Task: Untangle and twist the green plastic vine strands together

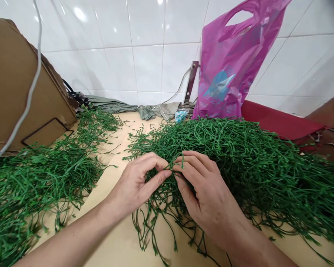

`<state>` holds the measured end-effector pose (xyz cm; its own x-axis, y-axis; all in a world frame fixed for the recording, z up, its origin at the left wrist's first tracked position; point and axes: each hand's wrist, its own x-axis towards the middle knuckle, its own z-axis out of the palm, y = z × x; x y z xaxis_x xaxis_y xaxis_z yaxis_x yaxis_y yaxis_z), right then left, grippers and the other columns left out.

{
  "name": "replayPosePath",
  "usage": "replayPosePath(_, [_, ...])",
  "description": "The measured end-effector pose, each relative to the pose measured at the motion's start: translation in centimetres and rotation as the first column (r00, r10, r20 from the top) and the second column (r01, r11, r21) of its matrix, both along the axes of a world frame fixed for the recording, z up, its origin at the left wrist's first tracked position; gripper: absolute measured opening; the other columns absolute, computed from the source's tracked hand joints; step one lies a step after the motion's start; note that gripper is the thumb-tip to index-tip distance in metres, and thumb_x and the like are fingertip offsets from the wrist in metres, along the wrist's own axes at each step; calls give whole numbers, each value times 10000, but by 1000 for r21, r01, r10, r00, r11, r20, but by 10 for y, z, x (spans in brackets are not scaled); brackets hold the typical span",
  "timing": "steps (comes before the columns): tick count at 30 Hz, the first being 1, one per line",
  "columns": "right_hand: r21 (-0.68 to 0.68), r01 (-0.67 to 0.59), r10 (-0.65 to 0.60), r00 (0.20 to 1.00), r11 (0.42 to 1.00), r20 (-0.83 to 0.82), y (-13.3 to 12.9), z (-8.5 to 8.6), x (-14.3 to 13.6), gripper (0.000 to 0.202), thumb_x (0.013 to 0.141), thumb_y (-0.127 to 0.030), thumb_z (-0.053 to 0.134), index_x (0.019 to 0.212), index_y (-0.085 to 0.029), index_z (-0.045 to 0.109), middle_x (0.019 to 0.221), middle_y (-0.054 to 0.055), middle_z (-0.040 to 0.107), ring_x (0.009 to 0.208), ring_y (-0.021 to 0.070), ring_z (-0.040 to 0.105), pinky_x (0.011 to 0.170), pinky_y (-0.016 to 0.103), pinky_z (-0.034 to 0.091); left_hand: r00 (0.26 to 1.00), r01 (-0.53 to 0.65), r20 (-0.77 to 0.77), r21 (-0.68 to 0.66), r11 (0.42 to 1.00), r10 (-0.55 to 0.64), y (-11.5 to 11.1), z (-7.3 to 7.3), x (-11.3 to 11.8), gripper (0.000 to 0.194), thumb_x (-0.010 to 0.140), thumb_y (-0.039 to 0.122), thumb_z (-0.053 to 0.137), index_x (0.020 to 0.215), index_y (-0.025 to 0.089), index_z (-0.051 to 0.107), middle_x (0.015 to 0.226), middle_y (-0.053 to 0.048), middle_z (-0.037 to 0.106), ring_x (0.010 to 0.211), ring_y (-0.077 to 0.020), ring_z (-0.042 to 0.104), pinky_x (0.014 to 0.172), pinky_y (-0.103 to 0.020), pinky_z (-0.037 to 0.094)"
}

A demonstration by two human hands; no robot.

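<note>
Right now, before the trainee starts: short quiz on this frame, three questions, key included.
1. True or false: the magenta plastic carrier bag rises behind the larger heap of tangled green stems.
2. What is at the fingertips of both the bare left hand and the bare right hand?
3. Fill in: the brown cardboard box, crossed by a white cable, stands on the picture's ____ side.

Key:
1. True.
2. At least one thin green stem; the exact count is unclear.
3. Left.
</note>
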<state>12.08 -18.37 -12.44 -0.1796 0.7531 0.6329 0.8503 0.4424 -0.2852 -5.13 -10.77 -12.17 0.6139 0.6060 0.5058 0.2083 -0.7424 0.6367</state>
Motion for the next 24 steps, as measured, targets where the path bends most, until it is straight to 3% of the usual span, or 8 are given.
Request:
replayPosePath(5, [-21,60,-59,996,998,61,-5,5,-5,84,971,-161,510,956,-164,593,888,71,678,880,251,607,803,417,447,998,-49,-27,63,997,50,-1,-1,0,66,961,181,588,896,173,597,804,21,610,738,-104,558,691,-205,419])
replayPosePath(8, [-68,90,-85,993,994,80,-7,0,-5,183,1008,-129,408,954,-179,575,812,38,666,708,207,585,698,361,394,998,-22,-57,-6,1000,22,-5,1,0,81,1001,186,503,955,185,570,795,34,615,697,-92,558,661,-200,410])
replayPosePath(11, [-135,93,-82,993,986,90,-10,-1,-4,288,1004,-106,334,813,-208,525,673,5,605,584,181,515,635,333,341,995,-15,-96,-72,997,9,-9,4,-1,123,1027,219,433,976,188,541,753,44,552,656,-93,499,628,-216,375])
replayPosePath(14, [-282,35,-37,999,959,-1,-13,9,-5,260,1013,-203,418,764,-220,492,612,-31,554,539,149,435,589,296,312,992,8,-126,-178,984,-31,-7,7,-2,206,1029,317,443,911,189,554,688,50,463,618,-99,417,577,-237,313])
replayPosePath(16, [-436,-88,27,989,896,-144,-13,18,-6,258,1007,-252,458,752,-220,486,626,-46,526,558,130,398,567,269,297,986,82,-117,-285,955,-119,-5,9,-3,352,1011,387,477,728,180,509,617,54,374,575,-94,353,535,-247,258])
replayPosePath(19, [-580,-387,112,885,717,-451,-12,30,-6,286,1016,-262,419,737,-216,462,649,-62,405,585,108,321,545,235,283,970,218,29,-537,815,-240,-6,10,-4,518,971,489,515,574,175,407,566,48,331,539,-87,298,494,-250,210])
replayPosePath(22, [-525,-665,155,686,532,-711,-10,35,-4,304,1007,-304,447,722,-204,480,693,-51,380,631,100,337,576,222,304,941,336,256,-793,507,-223,-16,10,-4,555,862,631,606,575,177,464,530,39,407,491,-82,336,452,-231,205])
replayPosePath(24, [-454,-781,173,565,429,-807,-10,34,-1,362,998,-403,494,703,-193,513,691,-45,405,648,100,369,606,230,318,925,379,350,-864,333,-146,-24,7,-5,604,730,680,720,551,183,427,479,58,362,439,-67,310,428,-215,188])
